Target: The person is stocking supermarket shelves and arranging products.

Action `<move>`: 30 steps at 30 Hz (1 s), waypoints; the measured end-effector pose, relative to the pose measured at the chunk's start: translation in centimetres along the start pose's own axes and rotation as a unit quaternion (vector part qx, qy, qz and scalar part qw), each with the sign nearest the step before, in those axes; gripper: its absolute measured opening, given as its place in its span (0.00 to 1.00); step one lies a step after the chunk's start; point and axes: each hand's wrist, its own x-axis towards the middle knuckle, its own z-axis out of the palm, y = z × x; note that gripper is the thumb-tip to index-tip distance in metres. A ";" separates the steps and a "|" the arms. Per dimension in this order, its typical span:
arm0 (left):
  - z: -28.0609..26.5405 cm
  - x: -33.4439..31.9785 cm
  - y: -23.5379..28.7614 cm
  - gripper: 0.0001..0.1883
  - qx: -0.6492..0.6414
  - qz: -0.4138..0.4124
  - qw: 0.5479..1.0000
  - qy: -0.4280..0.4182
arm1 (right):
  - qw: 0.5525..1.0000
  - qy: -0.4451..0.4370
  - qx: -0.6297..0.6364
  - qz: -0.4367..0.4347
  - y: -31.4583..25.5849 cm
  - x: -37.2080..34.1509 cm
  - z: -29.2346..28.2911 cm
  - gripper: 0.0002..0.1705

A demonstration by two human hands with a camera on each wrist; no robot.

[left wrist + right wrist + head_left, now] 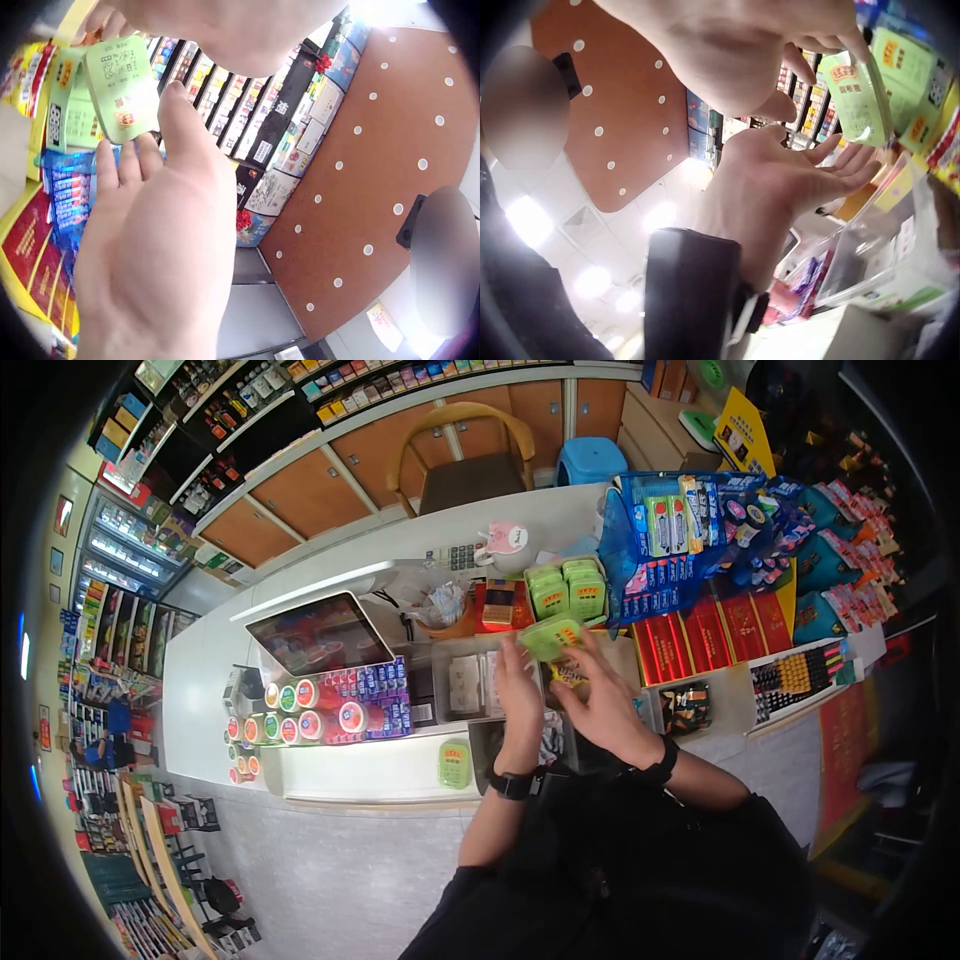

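Both hands are up mid-frame in the head view, and here's the picture: the left hand (520,695) is open, fingers straight, tips against the left end of a green pack (550,637), while the right hand (608,710) grips the other end in bent fingers. That's a light, two-ended hold, probably to keep the flat pack steady and its printed face uncovered. The pack sits just above the centre of the frame, off the bench (350,772), and look at its line: the long axis tilts gently, low at the left, higher at the right, with the orange mark towards the right-hand end. Over in the right wrist view, it's near upright, leaning a little, orange mark uppermost. Just above it in the head view, more green packs (568,592) stand grouped together, presumably so that like stays with like, beside the blue display basket (620,545). And down at lower centre-left, one single green pack (454,764) lies alone near the bench's edge, its long axis running up and down the frame, printed side up, perhaps set apart there to be within easy reach.
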 end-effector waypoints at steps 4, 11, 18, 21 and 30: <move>4.6 1.2 -0.9 0.41 -0.117 -0.088 0.986 -0.086 | 0.991 0.033 -0.102 -0.083 1.8 1.5 -2.5 0.23; 7.4 3.7 -2.9 0.35 -0.212 -0.169 0.949 -0.163 | 0.986 -0.026 -0.128 -0.103 5.4 4.2 -3.6 0.16; 6.0 4.9 -3.1 0.32 -0.195 -0.200 0.932 -0.231 | 0.977 -0.077 -0.168 -0.110 7.2 4.4 -2.8 0.12; 4.8 4.9 -3.0 0.33 -0.172 -0.195 0.938 -0.228 | 0.975 -0.059 -0.170 -0.127 6.7 4.0 -2.5 0.10; -9.0 -4.8 -1.5 0.21 0.070 0.001 0.997 -0.027 | 0.961 -0.152 0.230 0.025 2.0 -0.8 4.1 0.09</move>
